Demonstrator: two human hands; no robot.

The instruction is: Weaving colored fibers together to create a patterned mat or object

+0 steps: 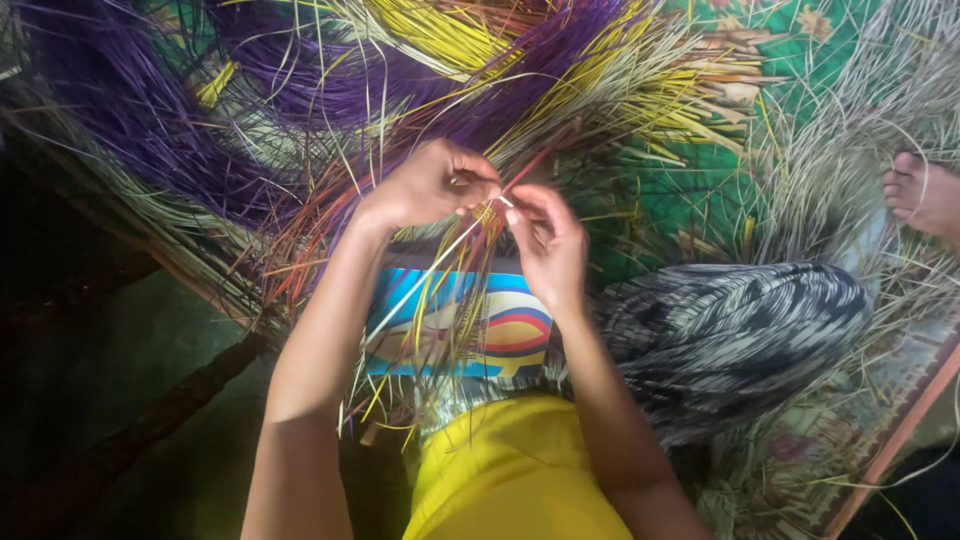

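a: start with the biggest thing down there.

b: the heap of dyed straw bundles (330,80), purple, yellow and reddish, fanned out across the top of the view over a green patterned mat (690,200). next in size is the black-and-white patterned cloth (740,330) over the knee at right, then the bright blue and yellow printed sheet (500,335) on the lap, with loose strands hanging over it.

a: and the hands?

b: the left hand (425,185) is curled shut, fingertips pinching a pale strand (440,258) near its upper end. the right hand (550,240) meets it just beside, thumb and forefinger nipping the same strand at the tip. both are closed on it, touching or nearly so.

a: where does that strand run?

b: from the pinch down and left, slanting over the printed sheet, in front of the straw heap.

a: how would it handle, you think?

b: very light, i'd say, thin and springy, likely to kink or split if bent sharply. smooth enough to slip, so a fingertip pinch close to the end looks the sound place to grip.

a: anything else?

b: a bare foot (925,190) at the right edge, whose i cannot tell.
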